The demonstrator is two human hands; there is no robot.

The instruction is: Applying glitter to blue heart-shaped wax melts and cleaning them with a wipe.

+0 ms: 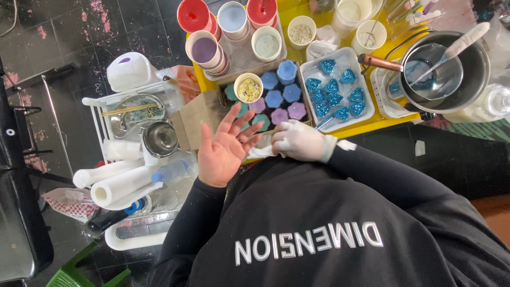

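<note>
Glove hangs between bare left hand and gloved right hand.

A yellow surface fills the upper middle of the view. A white tray of glittery blue heart shapes sits near its front edge. Just left of it, a brown cardboard box holds flower-shaped pieces in blue, purple and teal. Toward the back edge stand cups with red, blue and purple contents. At the right end sits a metal pot. Left of the surface, a white rack stands on the dark tiled floor.
</note>
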